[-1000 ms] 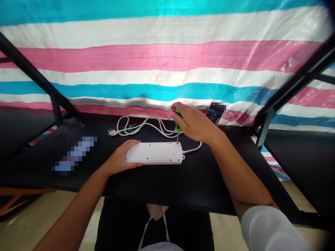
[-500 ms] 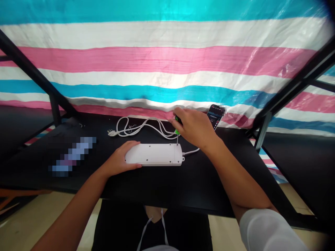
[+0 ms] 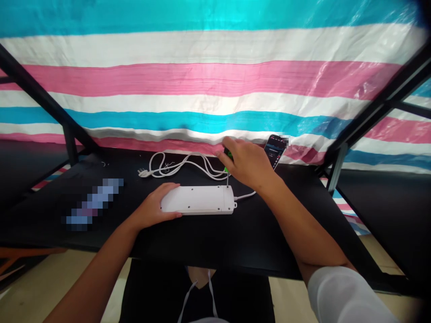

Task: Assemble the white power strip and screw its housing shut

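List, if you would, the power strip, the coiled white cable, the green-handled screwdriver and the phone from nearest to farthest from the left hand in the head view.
1. Power strip: under the left hand, touching it.
2. Coiled white cable: ahead of the hand.
3. Green-handled screwdriver: to the right, in the right hand.
4. Phone: farthest, off to the right.

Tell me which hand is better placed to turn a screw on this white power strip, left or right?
Probably the right. The right hand already grips the green-handled screwdriver, its shaft pointing down at the far end of the white power strip. The left hand holds no tool and is occupied steadying the strip.
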A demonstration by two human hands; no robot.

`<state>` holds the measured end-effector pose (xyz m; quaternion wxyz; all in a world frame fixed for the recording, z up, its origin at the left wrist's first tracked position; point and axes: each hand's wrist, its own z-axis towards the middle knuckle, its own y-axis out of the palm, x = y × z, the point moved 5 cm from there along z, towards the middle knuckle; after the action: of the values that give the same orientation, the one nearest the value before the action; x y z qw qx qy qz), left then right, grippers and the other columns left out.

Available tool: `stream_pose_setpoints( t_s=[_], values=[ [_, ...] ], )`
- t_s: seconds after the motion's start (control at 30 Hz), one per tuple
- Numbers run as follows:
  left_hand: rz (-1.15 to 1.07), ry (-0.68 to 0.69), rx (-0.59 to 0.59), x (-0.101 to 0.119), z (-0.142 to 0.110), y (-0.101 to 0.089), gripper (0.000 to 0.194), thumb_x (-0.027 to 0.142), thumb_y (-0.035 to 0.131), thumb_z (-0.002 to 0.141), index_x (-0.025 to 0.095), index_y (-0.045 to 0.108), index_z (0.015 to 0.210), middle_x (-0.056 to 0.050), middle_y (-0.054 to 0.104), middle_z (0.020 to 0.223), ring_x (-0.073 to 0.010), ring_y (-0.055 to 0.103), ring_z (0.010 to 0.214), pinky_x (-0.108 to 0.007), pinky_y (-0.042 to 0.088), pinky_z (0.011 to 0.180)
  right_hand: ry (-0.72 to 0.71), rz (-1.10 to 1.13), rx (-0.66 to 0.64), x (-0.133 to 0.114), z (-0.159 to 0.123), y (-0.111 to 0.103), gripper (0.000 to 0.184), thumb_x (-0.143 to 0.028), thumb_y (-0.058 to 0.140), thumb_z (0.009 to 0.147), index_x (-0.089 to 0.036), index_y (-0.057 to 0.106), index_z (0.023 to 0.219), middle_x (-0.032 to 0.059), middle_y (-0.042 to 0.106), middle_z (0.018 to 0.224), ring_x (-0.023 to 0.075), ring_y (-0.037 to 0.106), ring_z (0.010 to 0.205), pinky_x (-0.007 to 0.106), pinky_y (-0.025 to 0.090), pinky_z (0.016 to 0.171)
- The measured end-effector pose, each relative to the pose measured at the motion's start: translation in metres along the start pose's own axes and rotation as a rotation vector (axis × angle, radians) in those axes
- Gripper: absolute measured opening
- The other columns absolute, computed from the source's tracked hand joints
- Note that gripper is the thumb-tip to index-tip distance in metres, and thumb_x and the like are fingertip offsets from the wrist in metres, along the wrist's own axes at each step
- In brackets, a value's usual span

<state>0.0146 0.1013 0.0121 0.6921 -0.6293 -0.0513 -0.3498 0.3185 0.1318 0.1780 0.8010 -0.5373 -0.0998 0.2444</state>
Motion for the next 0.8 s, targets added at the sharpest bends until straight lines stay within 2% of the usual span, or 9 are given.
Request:
stream_pose_setpoints(
  t_s=[0.07, 0.13, 0.23, 0.3, 0.37, 0.47, 0.53, 0.67, 0.8],
  values=[
    [-0.001, 0.003, -0.003, 0.0002, 0.0003, 0.0005, 0.090, 0.066, 0.082, 0.078, 0.024, 0.049, 0.151, -0.012, 0.049, 0.155, -0.0359, 0.051, 0.141, -0.047, 0.040, 0.123, -0.083, 0.112, -0.030, -0.0011, -0.0014, -0.0019, 0.039, -0.040, 0.038, 0.113, -0.017, 0.053, 0.140, 0.0142, 0.069, 0.121, 0.0264, 0.064, 0.094, 0.033, 0.039, 0.071],
    [0.002, 0.004, -0.003, 0.0001, 0.0007, 0.0008, 0.091, 0.066, 0.082, 0.077, 0.024, 0.049, 0.151, -0.013, 0.049, 0.155, -0.0362, 0.051, 0.141, -0.047, 0.040, 0.123, -0.155, 0.162, -0.061, -0.0031, -0.0027, -0.0035, 0.037, -0.035, 0.037, 0.113, -0.016, 0.054, 0.140, 0.0137, 0.069, 0.121, 0.0255, 0.064, 0.095, 0.033, 0.041, 0.074],
    [0.009, 0.000, -0.002, 0.0003, 0.0009, 0.0005, 0.091, 0.067, 0.082, 0.077, 0.024, 0.050, 0.150, -0.013, 0.050, 0.154, -0.0368, 0.052, 0.141, -0.048, 0.041, 0.122, -0.065, 0.016, -0.033, -0.0013, -0.0011, -0.0028, 0.038, -0.041, 0.038, 0.112, -0.017, 0.066, 0.116, 0.0118, 0.072, 0.102, 0.0268, 0.064, 0.089, 0.034, 0.038, 0.071],
    [0.009, -0.004, 0.000, 0.0011, 0.0009, -0.0001, 0.090, 0.067, 0.081, 0.077, 0.025, 0.050, 0.150, -0.013, 0.051, 0.154, -0.0368, 0.052, 0.141, -0.048, 0.041, 0.122, 0.010, -0.060, 0.004, -0.0001, 0.0002, -0.0015, 0.043, -0.048, 0.039, 0.112, -0.017, 0.068, 0.108, 0.0119, 0.071, 0.096, 0.0279, 0.064, 0.086, 0.034, 0.037, 0.069],
    [0.009, -0.008, -0.001, 0.0020, 0.0008, -0.0004, 0.090, 0.068, 0.081, 0.078, 0.024, 0.050, 0.150, -0.013, 0.051, 0.154, -0.0367, 0.053, 0.141, -0.048, 0.041, 0.122, -0.019, -0.005, 0.010, -0.0021, 0.0002, -0.0001, 0.042, -0.048, 0.038, 0.112, -0.016, 0.065, 0.120, 0.0132, 0.071, 0.105, 0.0280, 0.064, 0.090, 0.034, 0.038, 0.070],
    [0.012, -0.008, -0.004, 0.0023, 0.0008, -0.0003, 0.091, 0.068, 0.081, 0.077, 0.024, 0.050, 0.150, -0.013, 0.051, 0.154, -0.0374, 0.053, 0.140, -0.048, 0.042, 0.122, -0.157, 0.158, -0.042, -0.0079, -0.0016, 0.0007, 0.039, -0.037, 0.036, 0.113, -0.015, 0.053, 0.140, 0.0145, 0.069, 0.120, 0.0261, 0.065, 0.097, 0.034, 0.042, 0.074],
    [0.013, -0.002, -0.005, 0.0020, 0.0007, -0.0001, 0.091, 0.068, 0.081, 0.077, 0.024, 0.050, 0.151, -0.013, 0.051, 0.154, -0.0377, 0.053, 0.140, -0.049, 0.042, 0.122, -0.140, 0.124, -0.058, -0.0079, -0.0014, 0.0013, 0.036, -0.033, 0.036, 0.112, -0.014, 0.055, 0.136, 0.0145, 0.071, 0.118, 0.0263, 0.066, 0.095, 0.034, 0.042, 0.074],
    [0.015, -0.006, 0.000, 0.0015, 0.0005, -0.0003, 0.090, 0.068, 0.081, 0.078, 0.023, 0.050, 0.150, -0.014, 0.050, 0.154, -0.0369, 0.052, 0.141, -0.048, 0.041, 0.122, 0.064, -0.111, -0.003, -0.0009, 0.0005, 0.0008, 0.039, -0.042, 0.036, 0.112, -0.014, 0.063, 0.116, 0.0145, 0.072, 0.100, 0.0294, 0.066, 0.084, 0.036, 0.040, 0.069],
    [0.013, -0.018, -0.007, 0.0018, 0.0008, -0.0004, 0.092, 0.069, 0.081, 0.077, 0.025, 0.050, 0.151, -0.013, 0.050, 0.154, -0.0373, 0.052, 0.141, -0.048, 0.042, 0.122, -0.065, 0.062, -0.057, -0.0032, -0.0022, 0.0002, 0.036, -0.037, 0.038, 0.112, -0.013, 0.052, 0.135, 0.0167, 0.070, 0.116, 0.0279, 0.067, 0.091, 0.034, 0.042, 0.069]
  ],
)
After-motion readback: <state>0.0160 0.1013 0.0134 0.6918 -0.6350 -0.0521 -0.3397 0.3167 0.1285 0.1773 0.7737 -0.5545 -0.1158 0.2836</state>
